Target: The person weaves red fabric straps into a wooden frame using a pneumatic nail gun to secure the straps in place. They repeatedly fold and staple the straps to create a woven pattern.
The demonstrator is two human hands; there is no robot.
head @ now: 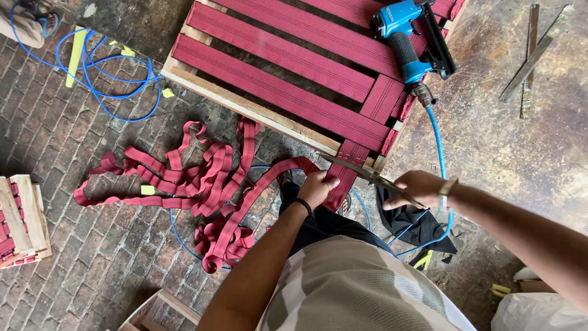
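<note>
My left hand (318, 187) grips a strip of red webbing (343, 178) that hangs off the corner of a wooden frame (245, 105) covered with woven red bands. In my right hand (416, 189) I hold metal scissors (361, 171), blades open across the strip just below the frame's edge. Loose red webbing (196, 184) lies piled on the brick floor to the left of my left hand. A blue pneumatic stapler (411, 43) rests on top of the frame, its blue hose (438, 144) running down past my right wrist.
More blue hose (104, 67) coils on the bricks at the upper left. A second webbed wooden frame (21, 220) sits at the left edge. Dark cloth (416, 224) lies under my right hand. Metal strips (531, 55) lie on the concrete at the upper right.
</note>
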